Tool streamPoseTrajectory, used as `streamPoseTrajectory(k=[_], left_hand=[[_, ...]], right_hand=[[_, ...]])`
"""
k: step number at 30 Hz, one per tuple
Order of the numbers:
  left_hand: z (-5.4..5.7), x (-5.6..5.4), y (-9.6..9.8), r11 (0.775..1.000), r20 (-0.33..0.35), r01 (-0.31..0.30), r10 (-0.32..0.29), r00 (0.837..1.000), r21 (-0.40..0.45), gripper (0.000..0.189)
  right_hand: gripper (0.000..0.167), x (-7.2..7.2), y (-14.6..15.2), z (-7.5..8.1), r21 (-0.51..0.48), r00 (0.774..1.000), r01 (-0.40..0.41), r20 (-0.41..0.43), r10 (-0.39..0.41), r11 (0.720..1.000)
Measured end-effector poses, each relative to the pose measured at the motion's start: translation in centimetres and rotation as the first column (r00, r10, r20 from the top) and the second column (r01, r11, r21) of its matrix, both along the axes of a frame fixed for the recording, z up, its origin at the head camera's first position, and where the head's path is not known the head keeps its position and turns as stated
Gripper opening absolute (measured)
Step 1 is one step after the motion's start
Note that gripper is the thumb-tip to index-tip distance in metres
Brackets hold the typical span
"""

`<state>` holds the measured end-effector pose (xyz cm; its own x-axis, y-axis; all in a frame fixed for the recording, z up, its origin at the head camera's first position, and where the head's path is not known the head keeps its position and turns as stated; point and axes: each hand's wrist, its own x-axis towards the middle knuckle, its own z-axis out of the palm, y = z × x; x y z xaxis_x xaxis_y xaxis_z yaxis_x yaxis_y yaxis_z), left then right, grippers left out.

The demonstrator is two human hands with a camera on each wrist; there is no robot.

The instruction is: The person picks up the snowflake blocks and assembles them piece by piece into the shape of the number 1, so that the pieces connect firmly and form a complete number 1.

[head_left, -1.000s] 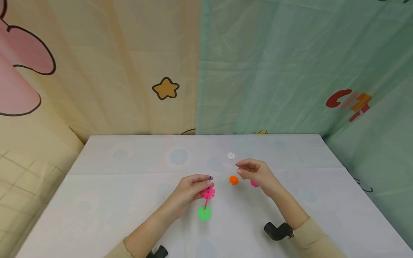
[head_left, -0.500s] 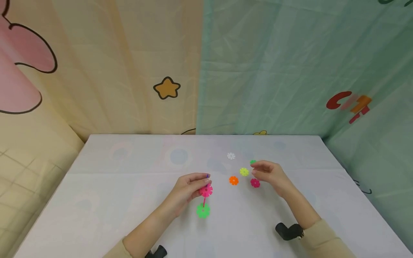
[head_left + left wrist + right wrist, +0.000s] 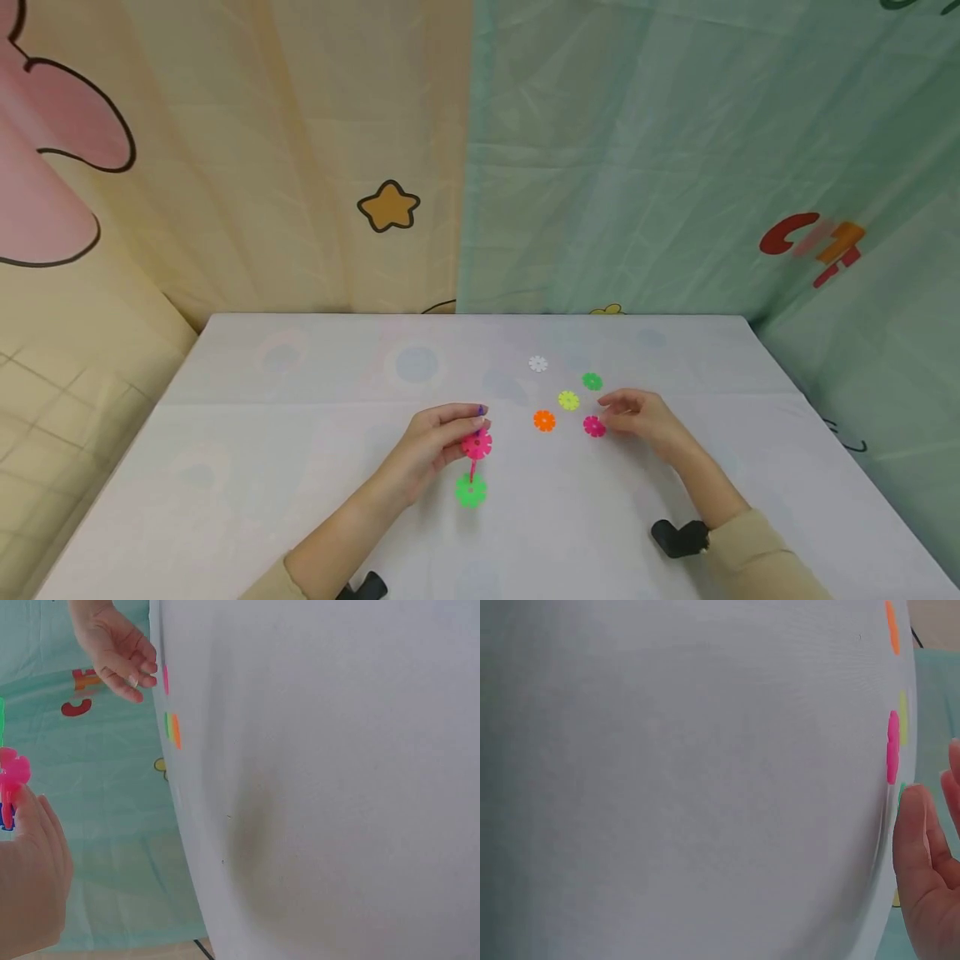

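My left hand pinches a small chain of interlocking snowflake discs. A pink disc sits at the fingers, a green disc hangs below, joined by a thin pink piece seen edge-on, and a bit of purple-blue disc shows at the fingertips. In the left wrist view the pink disc is partly cut off by the frame. My right hand hovers with nothing in it, its fingers slightly bent. Its fingertips are right beside a magenta disc on the table; in the right wrist view the thumb points towards it.
Loose discs lie on the white table: orange, yellow, green and, farther back, white. Curtains rise behind the table's far edge. A black wrist camera mount sticks out under the right forearm.
My right hand has drawn back to the right and nearer me, uncovering the yellow, green and magenta discs. The left hand keeps its pinch on the chain, having shifted slightly left.
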<state>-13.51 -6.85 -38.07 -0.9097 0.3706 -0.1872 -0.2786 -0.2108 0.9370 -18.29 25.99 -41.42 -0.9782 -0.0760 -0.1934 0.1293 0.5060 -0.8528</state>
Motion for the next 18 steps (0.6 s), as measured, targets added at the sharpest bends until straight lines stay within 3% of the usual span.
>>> streamPoseTrajectory(k=[9, 18], left_hand=[[-0.1, -0.3, 0.2, 1.0, 0.015, 0.0, 0.0, 1.0, 0.001, 0.045], [-0.1, -0.5, 0.3, 1.0, 0.014, 0.014, -0.014, 1.0, -0.004, 0.047]], right_hand=[[0.033, -0.3, 0.0, -1.0, 0.042, 1.0, 0.002, 0.006, -0.002, 0.999], [0.029, -0.7, -0.4, -1.6, 0.162, 0.998, -0.042, -0.035, 0.048, 0.986]])
